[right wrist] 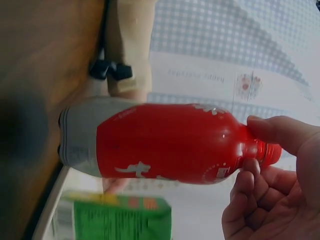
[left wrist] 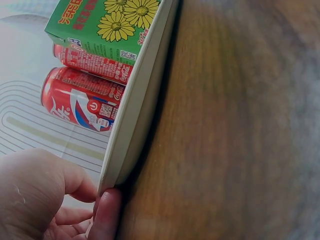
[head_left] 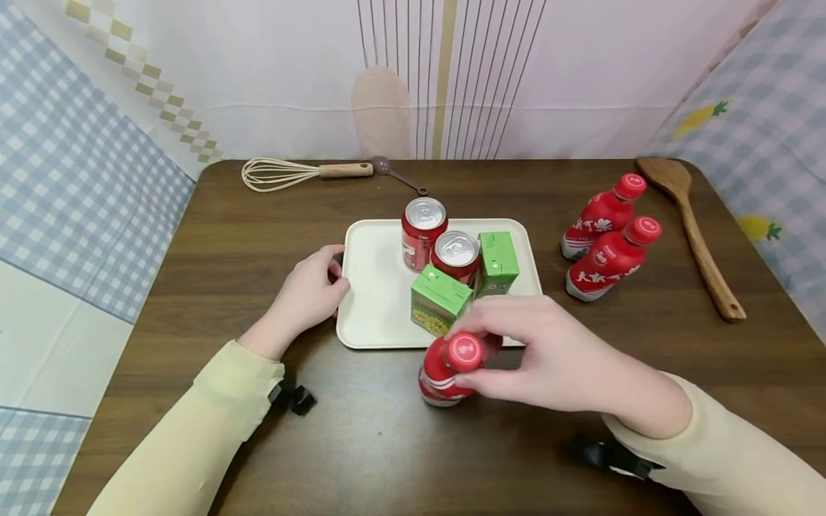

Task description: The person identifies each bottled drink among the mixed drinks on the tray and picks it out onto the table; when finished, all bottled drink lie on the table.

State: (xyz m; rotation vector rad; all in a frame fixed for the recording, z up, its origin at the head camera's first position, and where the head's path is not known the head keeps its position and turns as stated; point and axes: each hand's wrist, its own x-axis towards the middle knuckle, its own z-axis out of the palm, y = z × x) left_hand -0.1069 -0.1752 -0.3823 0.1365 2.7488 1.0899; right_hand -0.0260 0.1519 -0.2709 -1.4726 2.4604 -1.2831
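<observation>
My left hand point(head_left: 310, 290) grips the left rim of a cream tray point(head_left: 374, 308), thumb on the inner side and a finger outside in the left wrist view. With thumb and fingers, my right hand point(head_left: 548, 358) pinches the neck of a red bottle point(head_left: 439, 376) in front of the tray's near edge. The bottle has a red cap and a pale lower end point(right wrist: 82, 135). On the tray stand a red cola can point(head_left: 418, 247), another red can point(head_left: 457, 249) and two green drink cartons, one at the right point(head_left: 498, 261), one nearer point(head_left: 442, 297) with yellow flowers.
Two more red bottles, a rear one point(head_left: 596, 218) and a nearer one point(head_left: 603, 265), stand right of the tray. A wooden spatula point(head_left: 697, 236) lies beyond them. Along the back edge lie a whisk point(head_left: 303, 172) and a brown measuring spoon point(head_left: 393, 172).
</observation>
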